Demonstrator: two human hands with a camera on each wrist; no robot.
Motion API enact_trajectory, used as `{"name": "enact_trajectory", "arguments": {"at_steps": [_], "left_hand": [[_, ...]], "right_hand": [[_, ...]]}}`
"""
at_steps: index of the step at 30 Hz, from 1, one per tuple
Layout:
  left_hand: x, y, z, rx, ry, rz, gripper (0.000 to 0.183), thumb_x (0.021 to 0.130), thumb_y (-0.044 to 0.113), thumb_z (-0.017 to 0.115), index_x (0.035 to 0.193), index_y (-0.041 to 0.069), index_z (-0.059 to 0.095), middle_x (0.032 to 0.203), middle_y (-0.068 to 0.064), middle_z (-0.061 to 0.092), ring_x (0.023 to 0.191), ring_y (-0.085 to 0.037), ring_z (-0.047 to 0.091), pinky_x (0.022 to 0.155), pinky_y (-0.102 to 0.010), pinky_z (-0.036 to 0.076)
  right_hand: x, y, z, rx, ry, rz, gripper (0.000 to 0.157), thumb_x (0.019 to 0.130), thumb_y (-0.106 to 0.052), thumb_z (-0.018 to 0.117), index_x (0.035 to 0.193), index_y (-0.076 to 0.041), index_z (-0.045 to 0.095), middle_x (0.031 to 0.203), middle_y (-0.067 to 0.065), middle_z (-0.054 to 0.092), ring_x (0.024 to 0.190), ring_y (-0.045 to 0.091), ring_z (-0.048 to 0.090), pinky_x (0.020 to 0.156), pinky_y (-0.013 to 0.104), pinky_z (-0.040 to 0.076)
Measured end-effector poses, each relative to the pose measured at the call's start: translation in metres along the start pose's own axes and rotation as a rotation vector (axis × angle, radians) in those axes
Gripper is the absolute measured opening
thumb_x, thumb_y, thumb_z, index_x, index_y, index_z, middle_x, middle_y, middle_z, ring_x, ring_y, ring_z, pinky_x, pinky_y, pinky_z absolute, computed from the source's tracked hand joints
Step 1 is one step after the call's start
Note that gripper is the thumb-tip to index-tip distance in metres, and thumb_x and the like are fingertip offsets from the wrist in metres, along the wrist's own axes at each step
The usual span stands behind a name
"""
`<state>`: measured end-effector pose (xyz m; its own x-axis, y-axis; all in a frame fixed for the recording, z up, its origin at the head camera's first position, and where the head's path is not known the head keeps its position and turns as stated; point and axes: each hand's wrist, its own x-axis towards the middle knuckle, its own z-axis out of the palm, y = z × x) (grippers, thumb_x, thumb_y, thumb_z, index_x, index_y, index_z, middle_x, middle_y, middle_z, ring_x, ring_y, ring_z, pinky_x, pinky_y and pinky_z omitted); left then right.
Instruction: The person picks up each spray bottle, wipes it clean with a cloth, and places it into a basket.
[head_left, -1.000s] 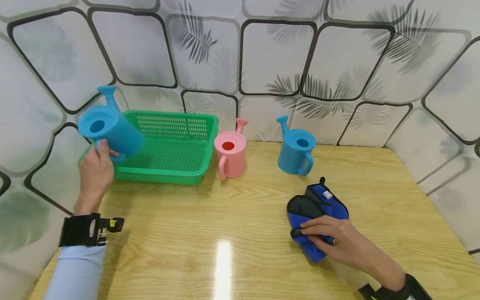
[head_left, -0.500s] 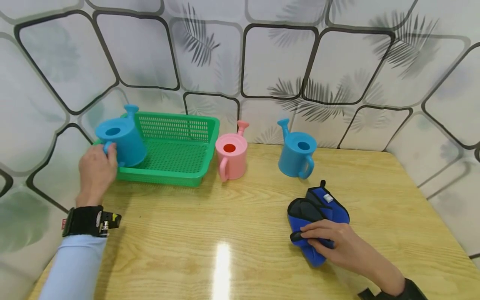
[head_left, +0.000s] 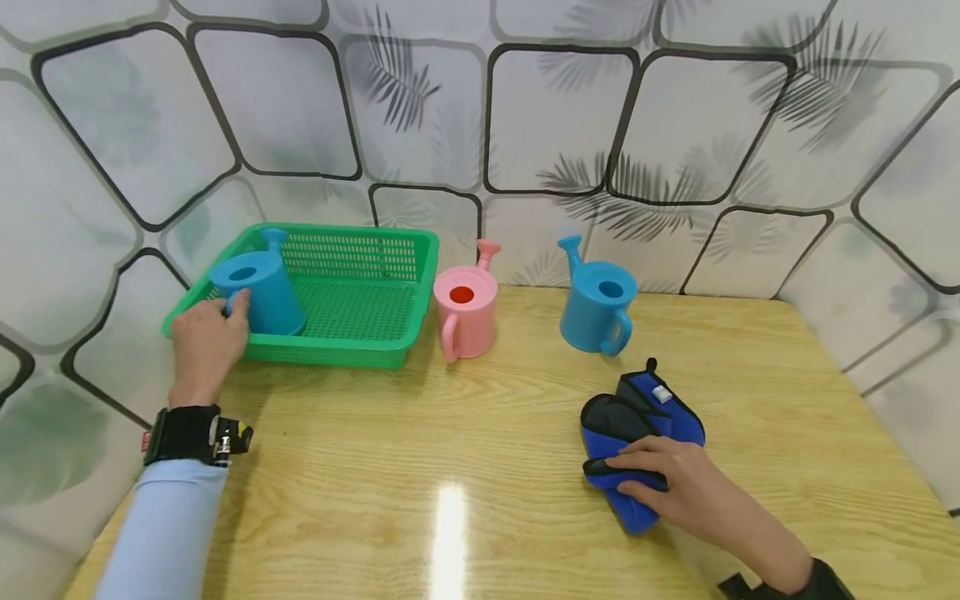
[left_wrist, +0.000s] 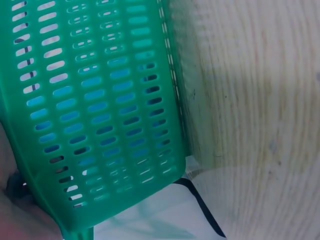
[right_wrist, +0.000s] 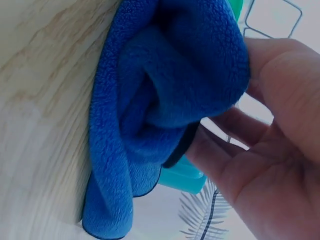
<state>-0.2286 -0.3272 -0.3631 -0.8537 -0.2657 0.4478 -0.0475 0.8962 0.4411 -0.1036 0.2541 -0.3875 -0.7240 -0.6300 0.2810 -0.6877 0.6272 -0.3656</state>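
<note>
My left hand [head_left: 210,343] grips the handle of a blue watering can [head_left: 272,298], which is inside the left end of a green plastic basket [head_left: 352,357]. Through the slots of the basket wall [left_wrist: 100,120] in the left wrist view, patches of the can's blue show. On the right, my right hand [head_left: 678,483] pinches a fold of a crumpled blue cloth [head_left: 637,510] with black edging and dark patches. Fluffy blue pile of the cloth [right_wrist: 145,90] fills the middle of the right wrist view, with the thumb and fingers at its edge.
A pink watering can [head_left: 468,321] stands just right of the basket. Farther right is a second blue watering can [head_left: 592,312], behind the cloth. A patterned backdrop [head_left: 555,117] rises along the back and sides of the wooden table [head_left: 360,467].
My left hand has lowered the blue watering can into the basket, moving it down and to the right. The right hand and the cloth stay nearly as they were.
</note>
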Motion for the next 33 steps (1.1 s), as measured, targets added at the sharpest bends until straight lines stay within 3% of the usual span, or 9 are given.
{"name": "enact_trajectory", "arguments": {"at_steps": [4, 11, 18, 22, 27, 30, 33], "left_hand": [[0.000, -0.001, 0.000, 0.006, -0.031, -0.005, 0.060, 0.103, 0.037, 0.039, 0.057, -0.001, 0.043, 0.052, -0.013, 0.039, 0.056, -0.034, 0.042, 0.054, -0.037, 0.026], [-0.007, -0.006, 0.001, -0.015, -0.091, -0.007, 0.063, 0.102, 0.041, 0.039, 0.079, -0.013, 0.061, 0.075, -0.030, 0.059, 0.073, -0.042, 0.052, 0.060, -0.048, 0.035], [-0.017, -0.010, 0.003, -0.047, -0.069, -0.026, 0.046, 0.099, 0.026, 0.042, 0.071, -0.007, 0.055, 0.071, -0.023, 0.051, 0.069, -0.037, 0.047, 0.056, -0.040, 0.030], [-0.020, -0.012, 0.002, -0.065, -0.060, -0.047, 0.038, 0.097, 0.021, 0.043, 0.080, -0.010, 0.054, 0.078, -0.026, 0.052, 0.073, -0.041, 0.049, 0.057, -0.043, 0.034], [-0.013, -0.010, 0.002, -0.084, -0.059, -0.047, 0.039, 0.098, 0.023, 0.041, 0.088, -0.012, 0.054, 0.083, -0.029, 0.053, 0.077, -0.043, 0.050, 0.062, -0.048, 0.036], [-0.010, -0.005, 0.006, -0.153, 0.009, -0.069, 0.036, 0.098, 0.021, 0.042, 0.095, -0.013, 0.055, 0.089, -0.028, 0.053, 0.083, -0.041, 0.049, 0.067, -0.047, 0.035], [-0.012, 0.008, 0.009, -0.256, 0.187, -0.094, 0.031, 0.097, 0.018, 0.047, 0.098, -0.010, 0.058, 0.088, -0.013, 0.052, 0.082, -0.028, 0.048, 0.071, -0.038, 0.034]], "right_hand": [[0.005, -0.003, 0.000, -0.030, -0.063, 0.048, 0.031, 0.074, -0.008, 0.081, 0.105, -0.010, 0.076, 0.096, 0.006, 0.072, 0.085, 0.022, 0.068, 0.063, 0.037, 0.061], [0.007, -0.005, 0.005, -0.054, -0.131, 0.113, 0.031, 0.079, -0.009, 0.077, 0.110, -0.007, 0.074, 0.101, 0.010, 0.072, 0.089, 0.025, 0.068, 0.068, 0.041, 0.061], [0.002, -0.010, 0.006, -0.018, -0.172, 0.173, 0.033, 0.082, -0.011, 0.075, 0.114, -0.009, 0.072, 0.107, 0.011, 0.072, 0.096, 0.027, 0.067, 0.074, 0.046, 0.060], [0.001, -0.010, 0.005, -0.007, -0.186, 0.174, 0.035, 0.082, -0.012, 0.075, 0.116, -0.010, 0.071, 0.108, 0.010, 0.073, 0.096, 0.026, 0.067, 0.074, 0.045, 0.060], [0.003, -0.010, 0.002, -0.015, -0.173, 0.168, 0.037, 0.081, -0.013, 0.076, 0.118, -0.009, 0.070, 0.108, 0.009, 0.073, 0.095, 0.024, 0.067, 0.073, 0.044, 0.060], [0.005, -0.011, 0.000, -0.032, -0.184, 0.177, 0.042, 0.081, -0.014, 0.076, 0.122, -0.007, 0.067, 0.109, 0.010, 0.073, 0.095, 0.025, 0.066, 0.073, 0.044, 0.060], [0.007, -0.011, -0.001, -0.047, -0.186, 0.185, 0.046, 0.081, -0.015, 0.077, 0.124, -0.004, 0.065, 0.109, 0.013, 0.072, 0.095, 0.027, 0.066, 0.073, 0.045, 0.060]]}}
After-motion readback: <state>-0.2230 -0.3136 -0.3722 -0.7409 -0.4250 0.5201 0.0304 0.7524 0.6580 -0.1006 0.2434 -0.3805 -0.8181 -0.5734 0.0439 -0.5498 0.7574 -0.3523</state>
